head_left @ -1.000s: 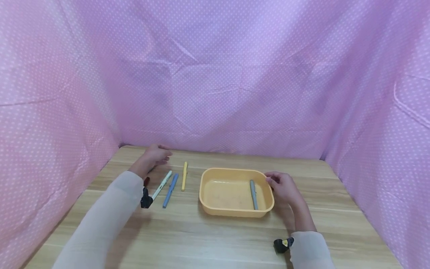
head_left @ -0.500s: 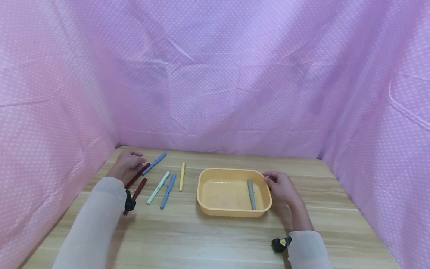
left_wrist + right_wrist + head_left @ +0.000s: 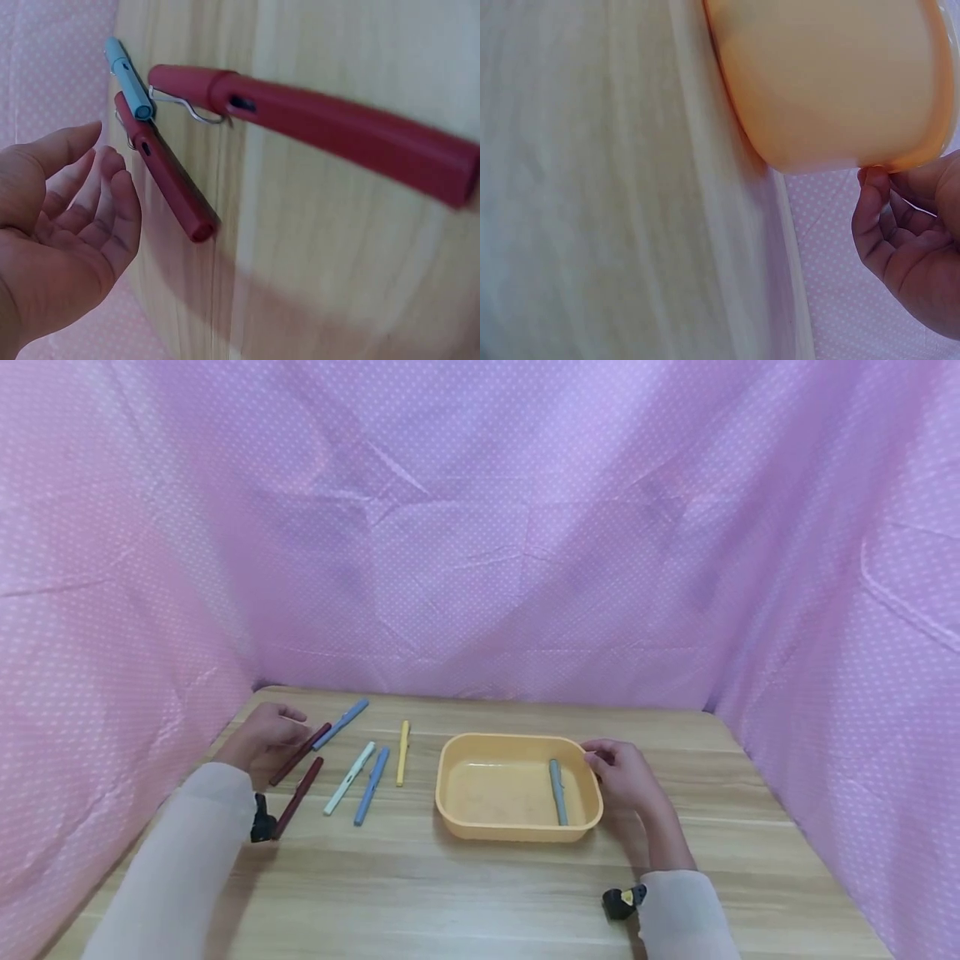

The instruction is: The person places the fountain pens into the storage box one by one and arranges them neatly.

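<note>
My left hand (image 3: pixel 272 731) hovers with loosely bent fingers beside a dark red pen (image 3: pixel 300 754) at the table's far left. In the left wrist view a gap shows between that hand (image 3: pixel 71 210) and the pen (image 3: pixel 172 180), and nothing is in the fingers. The pen's clip end meets a blue pen (image 3: pixel 341 724). Nearer the wrist lies a second dark red pen (image 3: pixel 330 124). On the right, my right hand (image 3: pixel 626 777) pinches the right rim of a yellow plastic tray (image 3: pixel 517 833), thumb at the rim and fingertips against its outer wall. One grey-green pen (image 3: pixel 558 793) lies inside.
Between the left hand and the tray lie a pale green pen (image 3: pixel 349 779), another blue pen (image 3: pixel 371 787) and a yellow pen (image 3: pixel 402 753). Pink dotted cloth (image 3: pixel 480 568) hangs behind and at both sides of the wooden table (image 3: pixel 450 902).
My left hand has moved left and slightly nearer, away from the back blue pen to beside the dark red one, uncovering both red pens. The right hand stays on the tray rim.
</note>
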{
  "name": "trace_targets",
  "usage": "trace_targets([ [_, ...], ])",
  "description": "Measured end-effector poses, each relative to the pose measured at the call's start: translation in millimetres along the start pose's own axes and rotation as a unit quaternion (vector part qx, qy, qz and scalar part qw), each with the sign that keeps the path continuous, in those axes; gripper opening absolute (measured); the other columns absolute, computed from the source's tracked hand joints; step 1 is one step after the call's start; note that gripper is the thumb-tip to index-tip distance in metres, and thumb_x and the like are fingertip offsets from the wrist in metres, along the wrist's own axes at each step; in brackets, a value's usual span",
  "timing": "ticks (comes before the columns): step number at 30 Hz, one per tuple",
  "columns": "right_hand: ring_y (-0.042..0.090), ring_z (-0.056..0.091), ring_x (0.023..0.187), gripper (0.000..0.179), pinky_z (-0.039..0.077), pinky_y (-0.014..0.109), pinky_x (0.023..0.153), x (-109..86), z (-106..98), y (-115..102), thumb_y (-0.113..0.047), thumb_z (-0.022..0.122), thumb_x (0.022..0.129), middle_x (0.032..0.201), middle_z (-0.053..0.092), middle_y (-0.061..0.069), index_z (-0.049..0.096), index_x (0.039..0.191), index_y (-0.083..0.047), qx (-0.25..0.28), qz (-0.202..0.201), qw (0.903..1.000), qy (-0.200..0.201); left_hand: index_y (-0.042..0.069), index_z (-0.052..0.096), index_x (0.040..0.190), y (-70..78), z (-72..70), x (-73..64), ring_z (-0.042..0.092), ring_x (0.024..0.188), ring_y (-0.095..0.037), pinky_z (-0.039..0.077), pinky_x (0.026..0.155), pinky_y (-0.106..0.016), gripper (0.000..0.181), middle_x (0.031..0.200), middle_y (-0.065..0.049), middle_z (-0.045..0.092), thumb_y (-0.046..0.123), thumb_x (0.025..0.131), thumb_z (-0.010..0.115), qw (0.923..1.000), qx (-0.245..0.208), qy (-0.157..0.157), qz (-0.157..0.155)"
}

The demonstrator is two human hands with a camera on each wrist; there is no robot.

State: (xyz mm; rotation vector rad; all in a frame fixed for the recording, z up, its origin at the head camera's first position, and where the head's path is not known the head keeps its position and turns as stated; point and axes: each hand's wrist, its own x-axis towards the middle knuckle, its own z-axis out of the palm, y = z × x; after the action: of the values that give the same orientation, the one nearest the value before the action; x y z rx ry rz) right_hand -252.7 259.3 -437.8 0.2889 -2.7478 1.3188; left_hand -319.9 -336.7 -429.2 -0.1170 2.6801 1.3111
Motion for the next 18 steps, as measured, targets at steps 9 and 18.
trace_targets([
  [9,0.021,0.066,0.090,0.026,0.060,0.028,0.076,1.4,2.5,-1.7,-0.006,0.055,0.105,0.102,0.072,0.017,0.066,0.125,0.007,0.009,0.001,1.0000,0.001,-0.015,0.048,0.133,-0.8,7.3,-7.3,0.060,0.082,-0.022,0.058,0.068,-0.030,0.047,0.096,-0.013,0.065,0.011,0.097,0.065,0.9994,0.002,-0.032,-0.008],
  [18,0.019,0.063,0.087,0.025,0.056,0.024,0.072,0.3,-0.5,-1.0,-0.005,0.057,0.104,0.098,0.071,0.013,0.067,0.123,0.008,-0.005,0.000,1.0000,0.004,-0.016,0.048,0.133,-0.1,14.3,-12.7,0.061,0.079,-0.021,0.058,0.065,-0.030,0.051,0.094,-0.013,0.067,0.012,0.094,0.066,0.9992,0.038,-0.006,0.005],
])
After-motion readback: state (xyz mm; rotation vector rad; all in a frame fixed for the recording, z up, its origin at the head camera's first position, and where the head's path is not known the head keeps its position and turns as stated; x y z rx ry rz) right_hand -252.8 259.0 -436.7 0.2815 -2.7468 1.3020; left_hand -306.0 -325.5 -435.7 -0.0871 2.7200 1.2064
